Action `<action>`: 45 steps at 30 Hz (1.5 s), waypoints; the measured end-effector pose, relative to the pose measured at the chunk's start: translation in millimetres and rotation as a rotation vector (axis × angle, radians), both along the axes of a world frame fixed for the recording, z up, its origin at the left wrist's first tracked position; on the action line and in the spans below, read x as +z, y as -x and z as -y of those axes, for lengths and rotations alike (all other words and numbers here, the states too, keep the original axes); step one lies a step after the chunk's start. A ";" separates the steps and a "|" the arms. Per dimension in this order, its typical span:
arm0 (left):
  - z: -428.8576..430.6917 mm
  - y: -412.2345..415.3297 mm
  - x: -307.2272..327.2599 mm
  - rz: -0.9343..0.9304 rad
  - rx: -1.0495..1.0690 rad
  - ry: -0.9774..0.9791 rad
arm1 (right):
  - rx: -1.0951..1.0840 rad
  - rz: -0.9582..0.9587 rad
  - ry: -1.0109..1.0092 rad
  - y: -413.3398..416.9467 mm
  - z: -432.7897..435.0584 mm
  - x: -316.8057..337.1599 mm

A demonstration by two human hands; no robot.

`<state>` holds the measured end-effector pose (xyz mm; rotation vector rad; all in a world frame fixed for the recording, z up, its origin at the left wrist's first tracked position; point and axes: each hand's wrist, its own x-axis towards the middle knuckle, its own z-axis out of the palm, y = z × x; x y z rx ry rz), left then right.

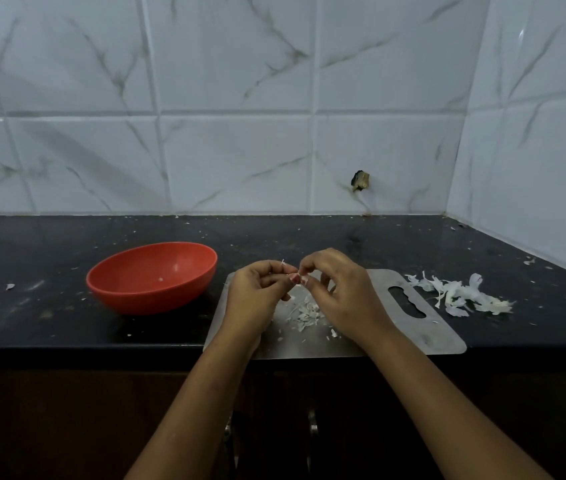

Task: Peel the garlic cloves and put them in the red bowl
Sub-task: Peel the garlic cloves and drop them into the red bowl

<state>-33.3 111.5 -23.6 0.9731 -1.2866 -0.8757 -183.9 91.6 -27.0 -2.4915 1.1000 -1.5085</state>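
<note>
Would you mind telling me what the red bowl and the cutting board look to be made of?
Red bowl: likely plastic, matte, uniform colour, soft sheen. Cutting board: apparently steel, brushed grey, thin edge, cut-out handle slot.

A single wide-angle camera worn on the person's head looks forward and down over a dark counter [49, 306], facing a tiled wall [240, 150] almost square-on, with a side wall [534, 168] closing the corner at right. The view sits close above the counter's front edge: both forearms [201, 410] stretch up from the bottom, and the left hand [253, 292] and right hand [340, 289] pinch a garlic clove [294, 278] near the centre of the frame, over a steel board [413, 327]. A red bowl [149, 275] lies left of centre.
</note>
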 end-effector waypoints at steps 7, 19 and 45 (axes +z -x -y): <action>-1.3 2.7 -1.1 0.065 0.055 0.025 | -0.076 -0.078 0.019 0.3 0.8 -1.7; -3.1 3.7 -0.2 0.091 0.040 -0.006 | 0.002 0.030 -0.097 0.6 3.0 1.5; 2.8 4.0 -5.4 0.116 0.154 -0.039 | -0.013 0.147 -0.323 0.7 4.1 4.4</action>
